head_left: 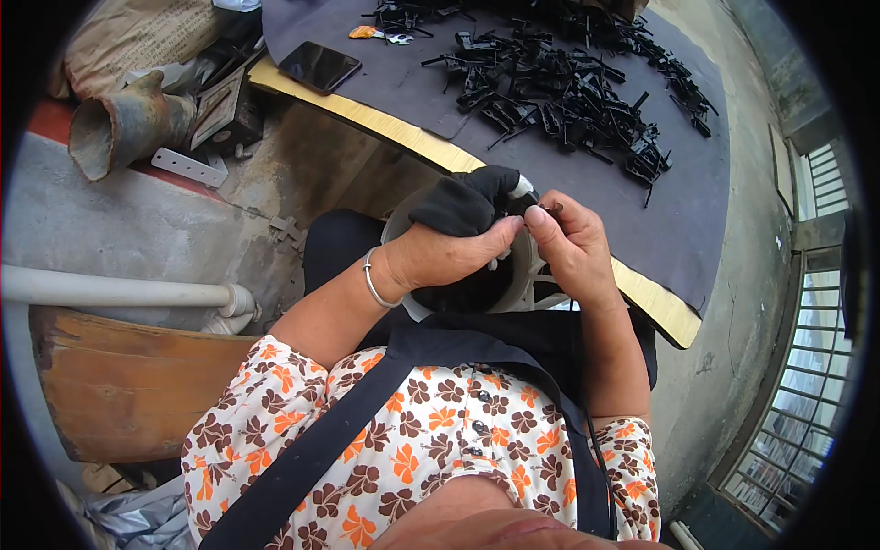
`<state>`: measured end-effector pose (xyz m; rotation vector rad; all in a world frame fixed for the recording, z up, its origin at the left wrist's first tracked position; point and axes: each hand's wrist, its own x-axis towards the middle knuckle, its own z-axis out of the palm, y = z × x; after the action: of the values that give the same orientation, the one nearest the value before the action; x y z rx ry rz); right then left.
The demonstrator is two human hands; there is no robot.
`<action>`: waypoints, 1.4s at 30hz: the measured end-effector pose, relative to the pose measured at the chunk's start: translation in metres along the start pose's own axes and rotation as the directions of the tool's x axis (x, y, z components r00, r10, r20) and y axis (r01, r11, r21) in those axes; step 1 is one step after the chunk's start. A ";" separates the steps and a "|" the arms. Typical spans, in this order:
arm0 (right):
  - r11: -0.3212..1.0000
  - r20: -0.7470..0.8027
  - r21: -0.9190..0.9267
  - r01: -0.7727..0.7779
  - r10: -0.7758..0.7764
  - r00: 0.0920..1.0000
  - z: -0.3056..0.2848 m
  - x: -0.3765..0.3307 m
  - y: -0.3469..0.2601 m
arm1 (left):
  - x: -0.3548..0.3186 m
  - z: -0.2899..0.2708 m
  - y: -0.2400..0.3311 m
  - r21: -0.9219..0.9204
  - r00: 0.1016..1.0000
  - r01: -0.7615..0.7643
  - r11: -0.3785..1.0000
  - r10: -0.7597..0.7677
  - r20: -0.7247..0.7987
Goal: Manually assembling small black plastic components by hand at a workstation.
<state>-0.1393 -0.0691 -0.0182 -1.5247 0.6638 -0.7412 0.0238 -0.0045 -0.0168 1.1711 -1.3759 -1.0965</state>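
Note:
My left hand [449,240] wears a black glove that leaves the thumb bare, with a white wrap on one finger. It meets my right hand [576,243], which is bare, over a pale bucket [526,291] in front of my lap. Between both hands' closed fingertips is a small black part [555,210], mostly hidden by the fingers. Dark contents show inside the bucket. On the table beyond lies a heap of black plastic parts [573,105], thin and branching.
A dark-covered table [683,220] with a pale wooden edge curves around ahead. On it lie a phone [319,67] and an orange-and-white packet [365,32]. At left are a rusty metal pipe piece [124,128], a white pipe [119,289] and a wooden board [137,380].

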 end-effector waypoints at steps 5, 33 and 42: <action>0.889 0.012 -0.389 0.241 -0.257 0.966 0.005 0.001 0.004 | 0.001 0.003 0.000 0.080 0.995 -0.046 0.996 0.053 -0.087; 0.876 0.042 -0.330 0.351 -0.358 0.933 -0.008 0.003 0.002 | 0.000 -0.005 -0.004 -0.092 0.998 0.017 0.996 -0.022 -0.057; 0.968 0.065 -0.206 0.146 -0.136 0.989 -0.012 0.001 0.004 | 0.000 0.000 -0.001 0.047 0.997 -0.077 0.996 0.076 0.023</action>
<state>-0.1477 -0.0778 -0.0216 -1.7942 0.6153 -0.7549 0.0234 -0.0048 -0.0178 1.1349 -1.4585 -1.0291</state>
